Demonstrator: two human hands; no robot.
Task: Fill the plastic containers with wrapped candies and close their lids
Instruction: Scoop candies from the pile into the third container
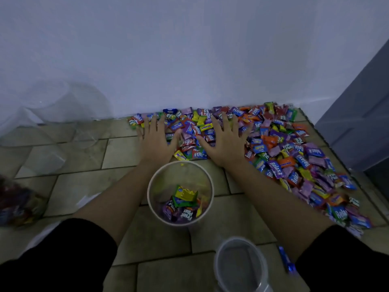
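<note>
I log both grips splayed flat, holding nothing: left hand and right hand on the heap of bright wrapped candies along the tiled floor. The round clear plastic container, barely filled, stands between my forearms. Risk, as I judge it: a hasty two-handed scoop scatters candies or tips the container.

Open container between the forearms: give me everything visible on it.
The container is a round, clear plastic tub with a pale rim, standing upright and lidless on the tiled floor. Seen from above, it holds only a shallow layer of wrapped candies at the bottom: yellow, green and purple wrappers, so it is mostly unfilled. It sits between the two forearms, just nearer the camera than the left hand and right hand, which are spread on the candy pile. Neither hand touches it.
</note>
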